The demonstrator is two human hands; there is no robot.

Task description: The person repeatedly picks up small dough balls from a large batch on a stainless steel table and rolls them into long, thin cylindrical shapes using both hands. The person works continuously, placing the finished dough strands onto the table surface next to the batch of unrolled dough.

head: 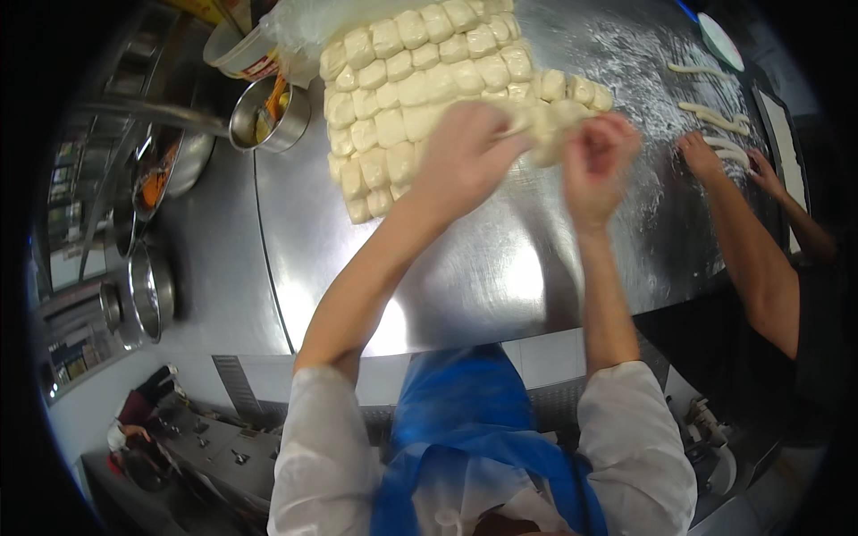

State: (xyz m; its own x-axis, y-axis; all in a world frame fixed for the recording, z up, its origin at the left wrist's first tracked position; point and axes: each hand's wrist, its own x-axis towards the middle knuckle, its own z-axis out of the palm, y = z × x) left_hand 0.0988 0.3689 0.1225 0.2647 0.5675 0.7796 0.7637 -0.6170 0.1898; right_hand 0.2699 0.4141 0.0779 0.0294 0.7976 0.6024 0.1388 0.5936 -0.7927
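Note:
Rows of shiny, pale dough pieces [402, 90] lie packed close together on a stainless-steel worktable [462, 281]. My left hand [472, 154] is over the right part of these rows, blurred, its fingers bent and its thumb pointing right. Off the right end of the block, my right hand [600, 157] is raised with curled fingers and is blurred too. Pale dough [549, 124] shows between the two hands; whether either one grips it is unclear. A short row of dough pieces [583, 90] juts out to the right, beyond my hands.
A co-worker's hands [700, 154] are at dough strips [730, 151] on the floured right side. Plastic film [301, 30] lies at the block's far-left edge. A steel pot [268, 114] with an orange-handled brush and steel bowls [151, 291] stand left. A tray [781, 134] is far right.

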